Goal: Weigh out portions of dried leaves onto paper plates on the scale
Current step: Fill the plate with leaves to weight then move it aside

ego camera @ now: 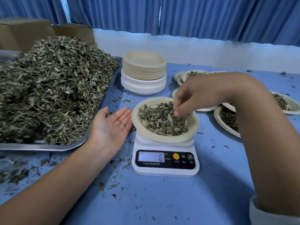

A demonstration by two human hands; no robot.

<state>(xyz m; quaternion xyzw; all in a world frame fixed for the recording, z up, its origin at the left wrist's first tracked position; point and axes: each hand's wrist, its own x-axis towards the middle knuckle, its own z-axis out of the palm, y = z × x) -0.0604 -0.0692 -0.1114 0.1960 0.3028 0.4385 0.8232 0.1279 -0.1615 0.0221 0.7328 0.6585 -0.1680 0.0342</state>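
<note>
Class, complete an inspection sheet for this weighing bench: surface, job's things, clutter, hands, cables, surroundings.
Surface: blue table.
Job's things: scale reads 6; plate on it holds dried leaves; tray heaped with leaves; stack of empty plates; filled plates at right.
Clutter: leaf crumbs scattered on table.
Hands: left hand open, palm up beside plate; right hand pinches leaves over plate.
Cables: nothing seen.
Surroundings: blue curtains; cardboard boxes behind tray.

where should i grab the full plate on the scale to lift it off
Take the plate by its left rim, coming from the left where the left hand lies open beside it. The rim overhangs the scale, so fingers fit underneath; the right hand pinching leaves blocks the right side. Keep it level.
</note>
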